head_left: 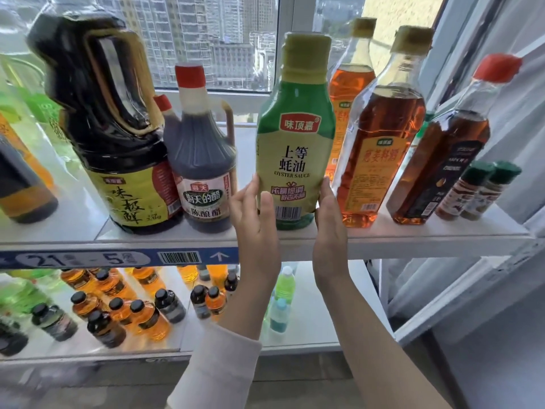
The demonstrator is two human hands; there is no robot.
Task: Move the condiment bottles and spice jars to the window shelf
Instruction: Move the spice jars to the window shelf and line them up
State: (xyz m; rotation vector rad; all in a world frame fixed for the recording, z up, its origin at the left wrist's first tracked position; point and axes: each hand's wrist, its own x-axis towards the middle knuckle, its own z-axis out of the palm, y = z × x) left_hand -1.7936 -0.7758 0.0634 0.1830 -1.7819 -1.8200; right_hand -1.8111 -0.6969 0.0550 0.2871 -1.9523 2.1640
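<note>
Seen from the head camera, a person's two hands reach up to a white window shelf (413, 238) lined with condiments. An oyster sauce bottle (295, 137), green and yellow with a yellow-green cap, stands upright near the middle of the shelf's front edge. The left hand (256, 219) grips its lower left side, the thumb lying on the front of the label and the fingers up along the side. The right hand (330, 228) presses flat against the lower right side with straight fingers pointing up. The left arm wears a pale sleeve (212, 367).

Just left of that bottle stands a vinegar jug (203, 172) with a red cap, touching a large dark soy sauce jug (118, 143) farther left. To the right is an amber cooking wine bottle (380, 149), with a second amber bottle (348, 93) behind it. Next comes a red-capped bottle with a dark label (442, 160), then two small spice jars (472, 191) with green caps, side by side at the shelf's right end.

A blue label strip (118, 258) with a barcode runs along the left part of the shelf's front edge. On a lower shelf (309, 335) stand many small drink bottles (118, 314), amber and dark. Behind the shelf, the window (206, 39) shows high-rise buildings.
</note>
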